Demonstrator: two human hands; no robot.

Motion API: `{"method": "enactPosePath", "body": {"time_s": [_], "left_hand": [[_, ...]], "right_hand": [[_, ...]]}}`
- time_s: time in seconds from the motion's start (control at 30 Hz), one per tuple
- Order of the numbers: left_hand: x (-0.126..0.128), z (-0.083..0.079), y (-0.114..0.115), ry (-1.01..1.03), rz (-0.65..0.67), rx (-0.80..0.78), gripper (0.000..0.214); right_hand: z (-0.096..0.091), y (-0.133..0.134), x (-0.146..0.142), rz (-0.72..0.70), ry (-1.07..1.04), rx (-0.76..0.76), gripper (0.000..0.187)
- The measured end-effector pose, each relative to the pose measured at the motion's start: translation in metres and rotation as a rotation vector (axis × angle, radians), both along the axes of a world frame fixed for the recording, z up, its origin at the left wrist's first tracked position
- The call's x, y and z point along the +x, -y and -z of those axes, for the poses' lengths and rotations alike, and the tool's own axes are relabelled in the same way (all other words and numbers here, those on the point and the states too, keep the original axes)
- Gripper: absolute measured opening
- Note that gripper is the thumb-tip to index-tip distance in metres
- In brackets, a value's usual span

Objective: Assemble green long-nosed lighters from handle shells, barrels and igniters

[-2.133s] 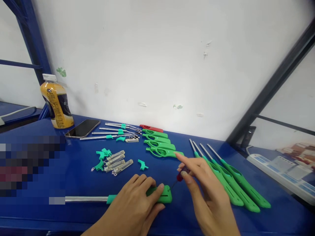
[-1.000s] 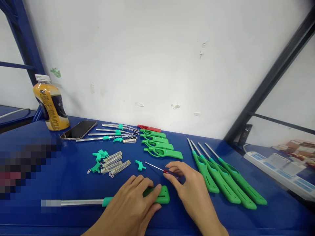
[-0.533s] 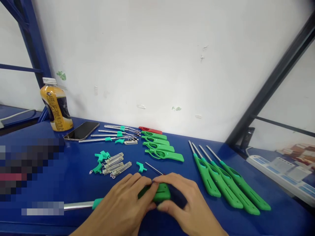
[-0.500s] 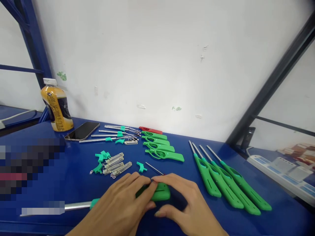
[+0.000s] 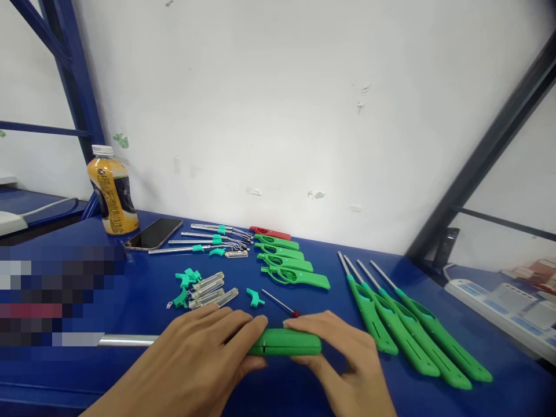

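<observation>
A long-necked green lighter (image 5: 289, 342) lies level across both hands, its metal tube (image 5: 128, 340) pointing left. My left hand (image 5: 197, 353) is wrapped round the front of its body and hides the trigger area. Thumb and fingers of my right hand (image 5: 347, 353) close on the handle's rear end from above and below. Just beyond the lighter rest a thin screwdriver (image 5: 279, 302) with a red end and a loose teal trigger (image 5: 254, 298). Left of these is a pile of clear fuel tubes (image 5: 209, 288) beside several teal triggers (image 5: 186, 279).
Several whole green lighters (image 5: 406, 324) lie at the right. Green handle shells (image 5: 299, 277) and one red shell (image 5: 271, 233) are at the back, beside metal tubes with wires (image 5: 191, 242). A phone (image 5: 154, 233) and a yellow bottle (image 5: 113, 194) stand back left on the blue table (image 5: 130, 295).
The lighter has rolled in my hands, so its narrow edge now faces up. My right fingers have come onto its rear end. The view has shifted slightly.
</observation>
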State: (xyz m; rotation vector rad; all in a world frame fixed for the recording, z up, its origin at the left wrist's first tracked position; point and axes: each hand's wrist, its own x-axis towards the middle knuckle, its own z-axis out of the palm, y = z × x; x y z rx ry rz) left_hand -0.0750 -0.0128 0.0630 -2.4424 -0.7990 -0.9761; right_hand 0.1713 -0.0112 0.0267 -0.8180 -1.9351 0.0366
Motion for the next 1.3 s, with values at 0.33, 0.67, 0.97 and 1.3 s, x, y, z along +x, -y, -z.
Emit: {"method": "enactPosePath", "body": {"time_s": [0.33,0.67,0.97,1.3], "left_hand": [[0.0,0.005,0.008,0.038,0.102,-0.139,0.035],[0.003,0.001,0.001,0.037,0.032,0.0,0.04],[-0.027,0.0,-0.015,-0.071,0.067,-0.025,0.038],[-0.018,0.019,-0.032,-0.106,0.068,0.012,0.036]], "right_hand": [[-0.002,0.006,-0.014,0.01,0.057,0.135,0.025],[0.002,0.007,-0.004,0.055,0.091,0.157,0.021],[0.011,0.011,0.008,-0.445,-0.168,-0.508,0.045],[0.022,0.007,-0.009,-0.505,-0.002,-0.711,0.074]]}}
